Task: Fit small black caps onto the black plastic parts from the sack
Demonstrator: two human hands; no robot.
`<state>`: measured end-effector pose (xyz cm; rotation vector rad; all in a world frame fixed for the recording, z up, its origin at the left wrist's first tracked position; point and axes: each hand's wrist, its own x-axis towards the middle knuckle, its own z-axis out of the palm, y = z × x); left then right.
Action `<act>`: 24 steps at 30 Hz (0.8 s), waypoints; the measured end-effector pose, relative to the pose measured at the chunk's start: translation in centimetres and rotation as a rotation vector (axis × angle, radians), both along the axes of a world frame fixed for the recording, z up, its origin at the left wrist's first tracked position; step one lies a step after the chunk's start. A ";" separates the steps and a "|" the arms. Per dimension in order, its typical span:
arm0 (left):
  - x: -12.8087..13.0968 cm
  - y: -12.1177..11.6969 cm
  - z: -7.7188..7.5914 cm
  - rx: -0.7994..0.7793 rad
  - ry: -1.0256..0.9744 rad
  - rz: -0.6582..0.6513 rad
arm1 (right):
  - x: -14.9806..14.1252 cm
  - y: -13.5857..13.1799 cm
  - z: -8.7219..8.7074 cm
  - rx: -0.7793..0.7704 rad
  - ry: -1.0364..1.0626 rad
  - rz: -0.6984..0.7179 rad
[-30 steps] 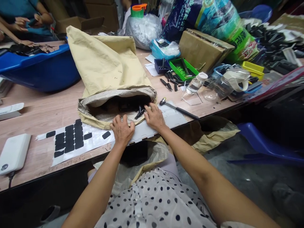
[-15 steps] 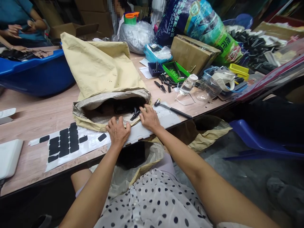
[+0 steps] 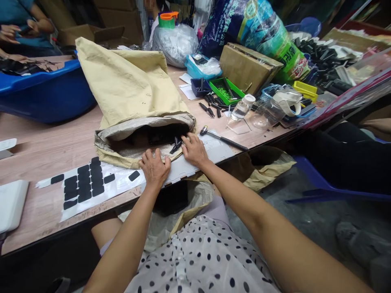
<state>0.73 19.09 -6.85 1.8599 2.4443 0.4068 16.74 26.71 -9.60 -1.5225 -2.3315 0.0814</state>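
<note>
A large tan sack [image 3: 131, 89] lies on the table with its mouth facing me, its rim folded back to show a pale lining. My left hand [image 3: 155, 167] is closed on the lower rim, fingertips over the edge. At the right corner of the mouth, my right hand [image 3: 194, 149] grips the same rim. Beside its fingers, just inside the mouth, sit small black plastic parts [image 3: 176, 144]. The deeper inside is dark, and what lies there is mostly hidden. A grey flat board [image 3: 183, 167] is under both hands at the table edge.
Right of the sack lies a hammer [image 3: 224, 139]. Behind it are a green tray [image 3: 226, 90], a clear bottle [image 3: 242, 108] and a cardboard box [image 3: 249, 65]. Black stickers on a sheet [image 3: 84, 183] and a blue basin [image 3: 45, 93] are left. A co-worker's hands [image 3: 23, 30] show far left.
My view has shifted slightly. Both hands stay on the sack's rim, and the black parts at the mouth have barely changed position.
</note>
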 end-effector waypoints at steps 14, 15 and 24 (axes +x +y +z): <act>0.8 -5.8 -2.4 0.539 -0.249 -0.375 | 0.9 1.2 -1.7 0.089 0.002 0.029; 1.3 -7.7 -3.0 0.532 -0.299 -0.545 | 0.9 1.2 -1.7 0.087 0.000 0.030; 5.1 -14.0 -6.1 -1.055 -0.682 -0.541 | 0.5 1.0 -0.5 0.025 -0.017 -0.008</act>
